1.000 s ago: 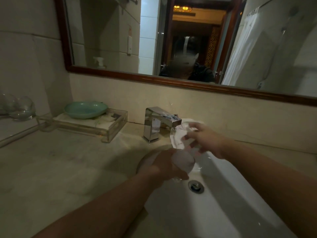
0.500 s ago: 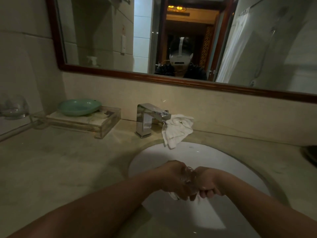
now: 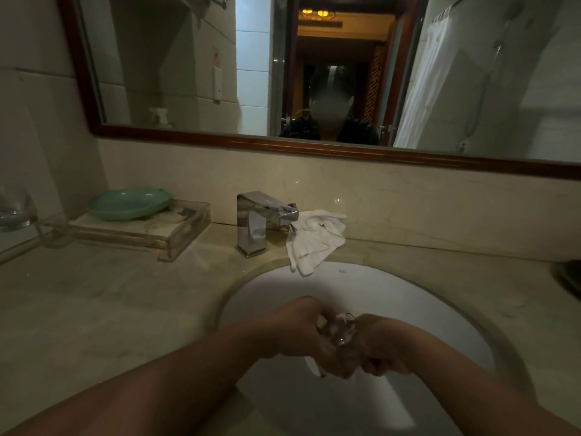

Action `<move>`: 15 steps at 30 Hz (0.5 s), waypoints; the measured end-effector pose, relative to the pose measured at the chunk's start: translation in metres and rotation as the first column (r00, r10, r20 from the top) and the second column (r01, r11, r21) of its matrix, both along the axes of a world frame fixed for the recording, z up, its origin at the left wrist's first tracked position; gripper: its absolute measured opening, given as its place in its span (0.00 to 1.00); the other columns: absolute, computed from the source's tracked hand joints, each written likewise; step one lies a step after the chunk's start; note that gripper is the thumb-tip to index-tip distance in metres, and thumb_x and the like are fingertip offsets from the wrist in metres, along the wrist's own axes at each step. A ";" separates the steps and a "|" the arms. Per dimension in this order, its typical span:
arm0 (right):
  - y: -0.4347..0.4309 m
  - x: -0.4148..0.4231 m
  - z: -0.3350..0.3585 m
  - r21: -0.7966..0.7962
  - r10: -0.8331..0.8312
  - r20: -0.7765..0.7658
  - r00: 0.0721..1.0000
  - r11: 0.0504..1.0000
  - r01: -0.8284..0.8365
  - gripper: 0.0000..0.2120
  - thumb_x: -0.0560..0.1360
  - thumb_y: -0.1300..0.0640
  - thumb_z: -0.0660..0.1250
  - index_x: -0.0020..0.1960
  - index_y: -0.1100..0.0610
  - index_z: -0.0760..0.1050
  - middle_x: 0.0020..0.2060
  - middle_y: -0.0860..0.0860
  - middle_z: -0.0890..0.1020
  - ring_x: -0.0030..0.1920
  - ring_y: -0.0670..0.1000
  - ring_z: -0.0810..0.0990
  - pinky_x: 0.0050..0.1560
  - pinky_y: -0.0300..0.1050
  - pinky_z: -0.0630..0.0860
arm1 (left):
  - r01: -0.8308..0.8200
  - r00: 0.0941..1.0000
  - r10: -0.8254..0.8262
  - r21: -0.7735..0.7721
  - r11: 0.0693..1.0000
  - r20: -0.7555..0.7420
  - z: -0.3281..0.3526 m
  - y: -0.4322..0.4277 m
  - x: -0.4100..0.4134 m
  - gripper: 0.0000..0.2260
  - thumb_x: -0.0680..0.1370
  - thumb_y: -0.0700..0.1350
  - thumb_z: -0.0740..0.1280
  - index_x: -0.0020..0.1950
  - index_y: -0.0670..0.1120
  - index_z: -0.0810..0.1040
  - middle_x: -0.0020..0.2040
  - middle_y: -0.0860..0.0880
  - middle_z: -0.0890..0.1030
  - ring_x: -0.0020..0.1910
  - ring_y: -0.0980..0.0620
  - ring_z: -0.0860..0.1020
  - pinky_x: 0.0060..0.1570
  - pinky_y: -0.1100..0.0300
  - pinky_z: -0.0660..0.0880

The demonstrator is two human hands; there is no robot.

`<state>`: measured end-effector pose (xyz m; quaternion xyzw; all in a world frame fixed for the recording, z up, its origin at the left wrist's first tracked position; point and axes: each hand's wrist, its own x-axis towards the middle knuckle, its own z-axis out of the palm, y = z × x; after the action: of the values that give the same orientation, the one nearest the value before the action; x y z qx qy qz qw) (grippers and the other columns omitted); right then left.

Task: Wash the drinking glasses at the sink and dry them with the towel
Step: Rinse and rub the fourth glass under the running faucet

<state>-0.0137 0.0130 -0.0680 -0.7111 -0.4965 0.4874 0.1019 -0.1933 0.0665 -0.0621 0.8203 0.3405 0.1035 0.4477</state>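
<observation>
We hold one clear, glinting drinking glass (image 3: 338, 328) over the white sink (image 3: 408, 297), with our left hand (image 3: 301, 332) and right hand (image 3: 380, 344) curled round it from either side. One crumpled white towel (image 3: 317, 240) lies just beside the single chrome faucet (image 3: 261, 221), a corner hanging over the rim. A second glass (image 3: 14, 209) stands far left, near one green dish (image 3: 130, 202).

Towel (image 3: 316, 237) right of faucet (image 3: 262, 220) (behind the sink (image 3: 440, 303))
</observation>
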 end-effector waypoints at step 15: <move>0.001 0.008 -0.004 0.012 -0.100 -0.425 0.900 0.993 0.116 0.03 0.80 0.63 0.63 0.51 0.58 0.75 0.36 0.57 0.81 0.24 0.44 0.63 0.23 0.35 0.56 | -0.036 0.987 0.122 -0.593 0.804 0.105 -0.002 0.003 -0.004 0.27 0.73 0.66 0.66 0.60 0.45 0.81 0.55 0.42 0.83 0.54 0.44 0.82 0.59 0.48 0.81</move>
<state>-0.0055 0.0135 -0.0719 -0.6128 -0.4312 0.6145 0.2470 -0.1978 0.0695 -0.0642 0.6170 0.3581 0.0677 0.6975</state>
